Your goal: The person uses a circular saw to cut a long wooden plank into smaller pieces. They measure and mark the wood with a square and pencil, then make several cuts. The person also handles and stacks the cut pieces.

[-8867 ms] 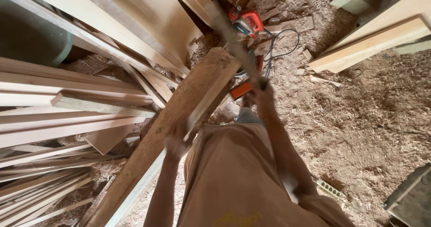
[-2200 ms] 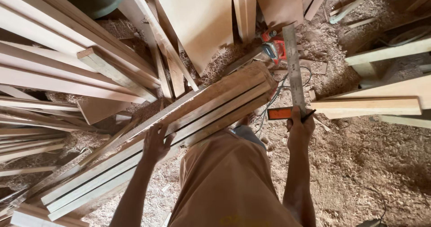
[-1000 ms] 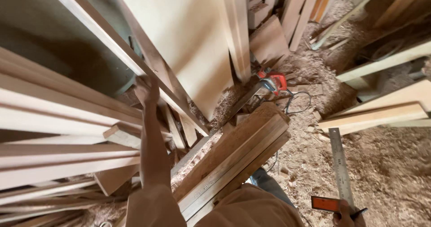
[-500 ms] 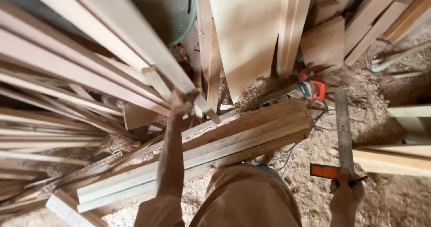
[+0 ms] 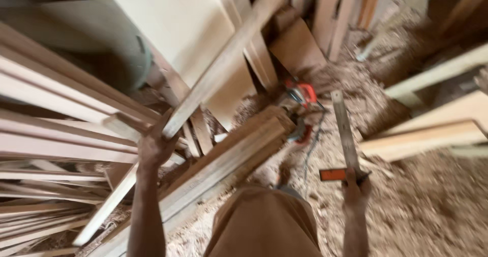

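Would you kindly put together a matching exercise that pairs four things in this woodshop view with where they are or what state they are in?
Things:
1. long pale wooden strip
2. metal try square with an orange stock
3. red and black power tool
4. stack of long wooden planks

Places or states:
A. lying on the sawdust floor, cable trailing
B. gripped by the left hand, slanting upward
C. lying diagonally in front of the person
D. held upright by the right hand

Pairs: 1-B, 2-D, 3-A, 4-C
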